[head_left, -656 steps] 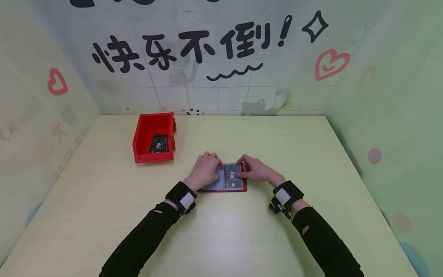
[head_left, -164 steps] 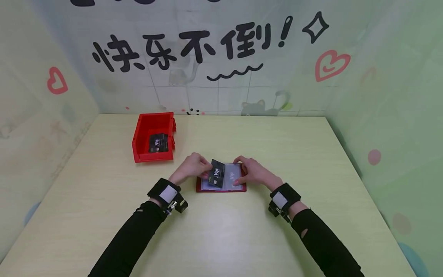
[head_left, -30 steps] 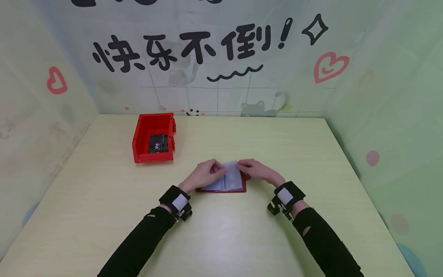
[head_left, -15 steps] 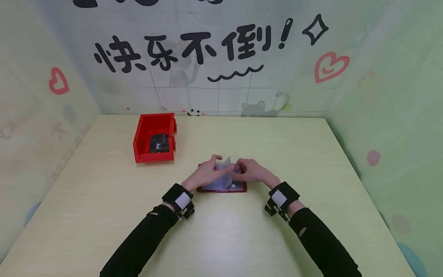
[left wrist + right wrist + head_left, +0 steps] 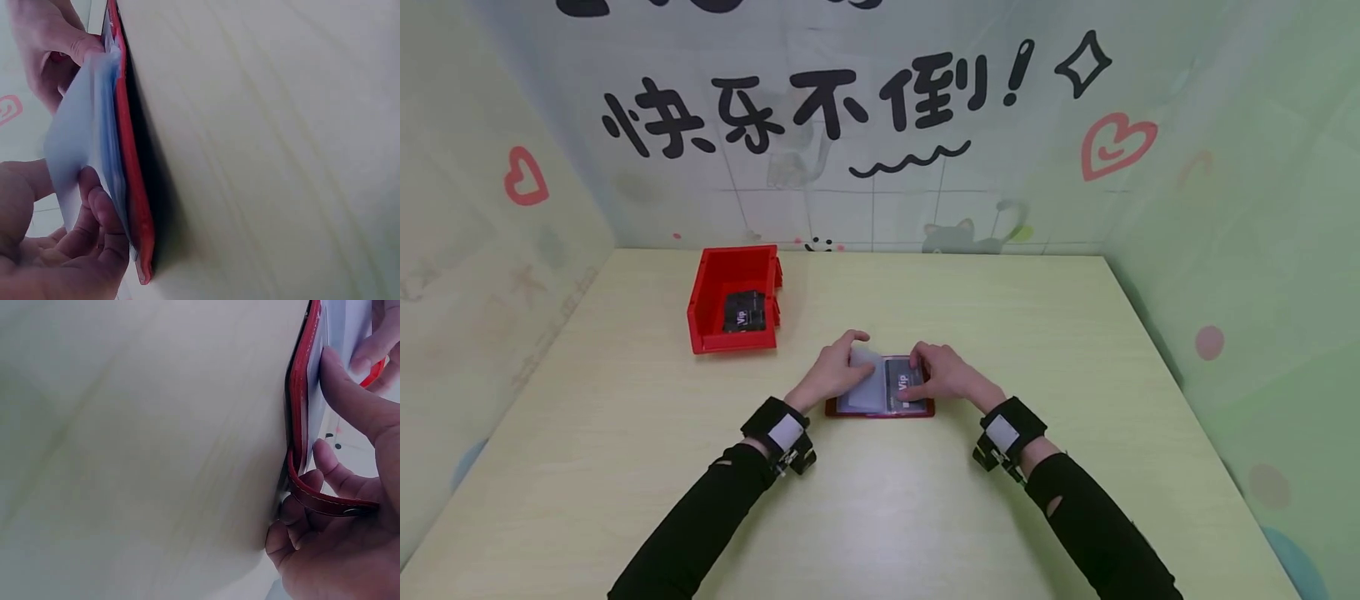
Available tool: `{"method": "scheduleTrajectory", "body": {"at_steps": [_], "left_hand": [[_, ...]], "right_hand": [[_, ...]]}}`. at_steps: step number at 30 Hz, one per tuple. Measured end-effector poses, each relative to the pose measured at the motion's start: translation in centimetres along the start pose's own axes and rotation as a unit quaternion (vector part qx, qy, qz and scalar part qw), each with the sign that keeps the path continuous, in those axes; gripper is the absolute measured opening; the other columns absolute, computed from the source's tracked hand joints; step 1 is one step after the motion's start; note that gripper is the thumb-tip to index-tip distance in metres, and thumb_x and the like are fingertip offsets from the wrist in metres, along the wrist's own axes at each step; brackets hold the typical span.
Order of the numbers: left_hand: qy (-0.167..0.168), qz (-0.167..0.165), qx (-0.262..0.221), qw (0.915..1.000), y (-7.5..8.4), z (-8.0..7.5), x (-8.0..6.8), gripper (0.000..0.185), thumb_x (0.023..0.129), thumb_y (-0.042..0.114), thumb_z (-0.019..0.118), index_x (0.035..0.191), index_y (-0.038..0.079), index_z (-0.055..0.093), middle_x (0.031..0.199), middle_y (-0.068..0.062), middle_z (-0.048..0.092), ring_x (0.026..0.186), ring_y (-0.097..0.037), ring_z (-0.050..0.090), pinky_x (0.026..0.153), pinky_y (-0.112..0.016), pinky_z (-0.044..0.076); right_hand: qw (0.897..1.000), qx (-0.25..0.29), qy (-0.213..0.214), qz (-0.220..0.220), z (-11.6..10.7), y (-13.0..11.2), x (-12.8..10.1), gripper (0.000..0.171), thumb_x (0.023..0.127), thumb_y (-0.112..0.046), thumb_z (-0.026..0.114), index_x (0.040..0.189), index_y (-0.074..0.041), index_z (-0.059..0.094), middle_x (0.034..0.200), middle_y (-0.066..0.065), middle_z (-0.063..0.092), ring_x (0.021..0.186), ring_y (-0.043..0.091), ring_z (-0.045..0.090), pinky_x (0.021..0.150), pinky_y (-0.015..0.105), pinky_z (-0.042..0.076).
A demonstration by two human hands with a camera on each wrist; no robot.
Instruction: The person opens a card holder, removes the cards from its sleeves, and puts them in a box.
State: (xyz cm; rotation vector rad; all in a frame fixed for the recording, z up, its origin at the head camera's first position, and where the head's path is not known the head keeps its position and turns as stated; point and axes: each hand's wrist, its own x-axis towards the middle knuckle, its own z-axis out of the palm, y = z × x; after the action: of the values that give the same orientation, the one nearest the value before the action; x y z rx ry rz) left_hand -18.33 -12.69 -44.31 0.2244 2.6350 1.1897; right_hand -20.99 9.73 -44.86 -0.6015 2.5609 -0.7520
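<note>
A red-covered card holder (image 5: pixel 930 409) lies spread on the table, with clear sleeve pages inside. My left hand (image 5: pixel 829 372) is at its left half. In the left wrist view, that thumb and curled fingers have a clear sleeve page (image 5: pixel 70 134) between them, lifted off the stack. A dark card marked "Vip" (image 5: pixel 894 382) shows in the right-hand sleeve. My right hand (image 5: pixel 951 373) grips the right half, thumb flat on the sleeve and index finger at the far edge. Its other fingers curl beside the red strap (image 5: pixel 325 504) in the right wrist view.
A red plastic bin (image 5: pixel 732 342) stands at the back left of the pale table (image 5: pixel 880 508), with black cards (image 5: pixel 745 312) marked "Vip" inside. Printed cloth walls (image 5: pixel 1217 208) border the table at the back and both sides.
A sleeve page has been turned from right to left, baring a Vip card on the right. Earlier, my left hand held a loose Vip card over the holder; that loose card is out of sight.
</note>
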Motion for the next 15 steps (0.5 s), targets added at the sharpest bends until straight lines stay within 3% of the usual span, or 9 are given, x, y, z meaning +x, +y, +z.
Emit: {"method": "scheduleTrajectory", "body": {"at_steps": [7,10,13,15], "left_hand": [[0.009,0.019,0.052,0.9984,-0.1,0.2,-0.3,0.044,0.096,0.010,0.062,0.138,0.007,0.050,0.091,-0.016,0.059,0.085,-0.024,0.053,0.073,-0.032,0.042],[0.033,0.034,0.109,0.9929,0.0,0.5,-0.5,0.040,0.095,0.010,0.065,0.133,0.008,0.055,0.104,-0.015,0.057,0.099,-0.027,0.052,0.083,-0.036,0.045],[0.064,0.057,0.172,0.9813,0.4,0.8,-0.8,0.036,0.092,0.009,0.069,0.127,0.009,0.061,0.117,-0.014,0.051,0.113,-0.031,0.045,0.095,-0.041,0.043],[0.066,0.077,0.200,0.9746,0.6,1.1,-0.8,0.032,0.092,0.006,0.069,0.124,0.008,0.064,0.120,-0.015,0.051,0.114,-0.032,0.045,0.099,-0.043,0.043]], "right_hand": [[0.999,0.030,-0.008,0.019,-0.1,0.1,-0.2,0.067,0.081,-0.034,0.084,0.130,-0.011,0.046,0.111,0.014,0.058,0.103,0.025,0.052,0.084,0.033,0.044],[0.999,0.038,-0.012,0.019,0.0,0.2,-0.2,0.067,0.081,-0.033,0.084,0.131,-0.011,0.045,0.110,0.014,0.058,0.102,0.025,0.052,0.083,0.033,0.044],[0.999,0.042,-0.010,0.018,0.0,0.4,-0.2,0.065,0.081,-0.032,0.085,0.128,-0.010,0.045,0.106,0.013,0.058,0.099,0.024,0.053,0.079,0.031,0.043],[0.999,0.045,-0.008,0.017,0.0,0.4,-0.2,0.064,0.081,-0.031,0.085,0.126,-0.009,0.045,0.102,0.012,0.058,0.096,0.023,0.053,0.077,0.030,0.042]]}}
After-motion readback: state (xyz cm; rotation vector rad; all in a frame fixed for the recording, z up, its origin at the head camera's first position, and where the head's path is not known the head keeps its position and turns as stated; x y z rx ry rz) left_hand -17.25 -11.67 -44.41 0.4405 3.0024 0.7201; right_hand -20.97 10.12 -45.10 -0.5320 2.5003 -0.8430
